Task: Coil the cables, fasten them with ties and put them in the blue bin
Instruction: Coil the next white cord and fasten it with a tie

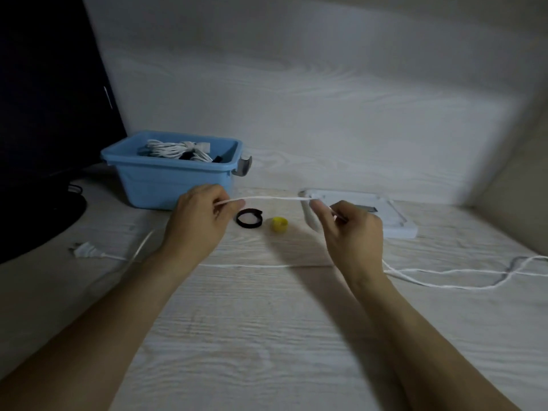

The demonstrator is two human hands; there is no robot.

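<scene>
Left hand (198, 216): we pinch the thin white cable (272, 198) between thumb and fingers.
Cable axis: taut, running left to right between our hands, above the pale wood-grain table (267, 336).
Right hand (353, 229): we grip its other end.
Slack: trails right.

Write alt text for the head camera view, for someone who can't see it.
Two bare hands, left hand and right hand, stretch a white cable taut above a pale table. Behind sit a blue bin holding coiled cables, a black tie and a yellow tie.
</scene>
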